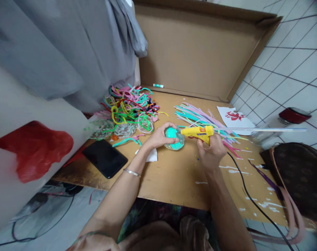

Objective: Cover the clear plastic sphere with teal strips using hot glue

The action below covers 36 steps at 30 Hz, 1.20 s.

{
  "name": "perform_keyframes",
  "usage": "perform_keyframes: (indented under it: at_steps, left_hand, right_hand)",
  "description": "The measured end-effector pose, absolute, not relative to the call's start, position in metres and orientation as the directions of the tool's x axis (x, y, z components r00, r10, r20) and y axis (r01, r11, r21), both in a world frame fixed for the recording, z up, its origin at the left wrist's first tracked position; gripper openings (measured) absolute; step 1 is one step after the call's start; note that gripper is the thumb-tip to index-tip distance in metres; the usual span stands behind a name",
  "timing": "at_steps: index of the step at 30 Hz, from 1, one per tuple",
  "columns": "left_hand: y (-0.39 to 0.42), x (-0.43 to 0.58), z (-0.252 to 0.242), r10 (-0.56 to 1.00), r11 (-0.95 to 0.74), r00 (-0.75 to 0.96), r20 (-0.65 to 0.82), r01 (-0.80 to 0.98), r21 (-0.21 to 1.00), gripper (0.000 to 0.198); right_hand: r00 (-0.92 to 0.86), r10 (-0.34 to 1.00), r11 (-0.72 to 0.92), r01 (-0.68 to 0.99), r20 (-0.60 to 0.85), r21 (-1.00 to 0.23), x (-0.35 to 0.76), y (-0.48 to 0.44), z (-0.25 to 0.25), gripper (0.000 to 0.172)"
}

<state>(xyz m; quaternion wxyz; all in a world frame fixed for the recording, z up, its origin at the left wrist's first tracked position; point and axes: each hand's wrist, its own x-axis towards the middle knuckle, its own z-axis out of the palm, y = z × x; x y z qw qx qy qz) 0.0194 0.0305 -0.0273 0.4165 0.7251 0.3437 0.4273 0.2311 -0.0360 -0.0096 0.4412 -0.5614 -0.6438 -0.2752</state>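
My left hand (162, 136) grips a round clear plastic piece with a turquoise filling (173, 133) by its left side, the thumb lying across its front. In my right hand (213, 150) is a yellow glue gun (198, 131), its nozzle pointing left at the right rim of the round piece. Whether the nozzle touches the rim I cannot tell. A long clear glue stick (265, 129) sticks out of the back of the gun. Under my left wrist lies a small white paper (152, 156).
A heap of coloured pipe cleaners (132, 104) lies back left, a bundle of straight ones (197, 115) back right. A black phone (105, 158) is at the left edge. At right are a red-lidded bottle (291, 116), a brown bag (299, 177) and a black cord (242, 174).
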Motion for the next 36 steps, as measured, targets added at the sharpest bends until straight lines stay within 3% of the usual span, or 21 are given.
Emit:
perform_keyframes:
  at_steps: [7, 17, 36]
  left_hand:
    - [0.0313, 0.0191, -0.0281, 0.853, -0.423, 0.395, 0.342, 0.137, 0.896, 0.051]
    - [0.0288, 0.0191, -0.0244, 0.857, -0.404, 0.403, 0.32, 0.142, 0.904, 0.05]
    - [0.0277, 0.0194, -0.0213, 0.863, -0.387, 0.407, 0.298, 0.153, 0.909, 0.05]
  right_hand:
    - [0.02, 0.484, 0.206, 0.969, 0.875, -0.137, 0.2312, -0.035, -0.0126, 0.008]
    - [0.145, 0.496, 0.233, 0.928, 0.856, -0.292, 0.2293, -0.0341, -0.0088, 0.007]
    - [0.087, 0.518, 0.242, 0.939, 0.851, -0.243, 0.2311, -0.0336, -0.0106, 0.009]
